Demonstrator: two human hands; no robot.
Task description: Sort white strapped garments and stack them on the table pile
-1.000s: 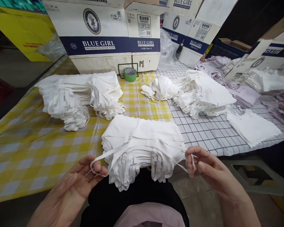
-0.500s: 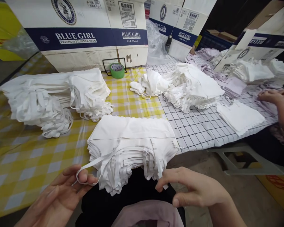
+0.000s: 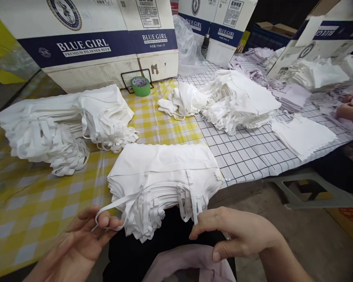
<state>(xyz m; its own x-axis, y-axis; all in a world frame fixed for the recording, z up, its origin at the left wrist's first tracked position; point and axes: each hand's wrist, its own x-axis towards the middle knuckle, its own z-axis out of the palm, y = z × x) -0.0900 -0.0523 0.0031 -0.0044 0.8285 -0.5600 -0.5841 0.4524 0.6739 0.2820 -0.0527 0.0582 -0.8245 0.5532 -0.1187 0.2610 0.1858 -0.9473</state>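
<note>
So the biggest thing you had going was the table (image 3: 20, 243), yellow checks on your left and a black grid on your right. Along the back stood a big Blue Girl carton (image 3: 91, 58), with a second carton (image 3: 217, 33) further off to the right. Next size down, a left pile (image 3: 100, 102) of white strappy pieces sat in front of the big carton, and a right pile (image 3: 250, 96) slumped mostly over the grid side. Your middle stack (image 3: 167, 160) was right in front of you at the near edge, its straps drooping over your lap. Then your hands: left hand (image 3: 84, 239) palm up near the stack's left side, right hand (image 3: 238, 231) palm down just off its lower right. A green tape roll (image 3: 140, 86) was parked by the big carton. Thinnest stuff last: your left fingers were curled around the left strap (image 3: 116, 203), pulling it out sideways, while on the right your index finger was at the right strap (image 3: 195, 211) with the thumb well apart, so no pinch there.
</note>
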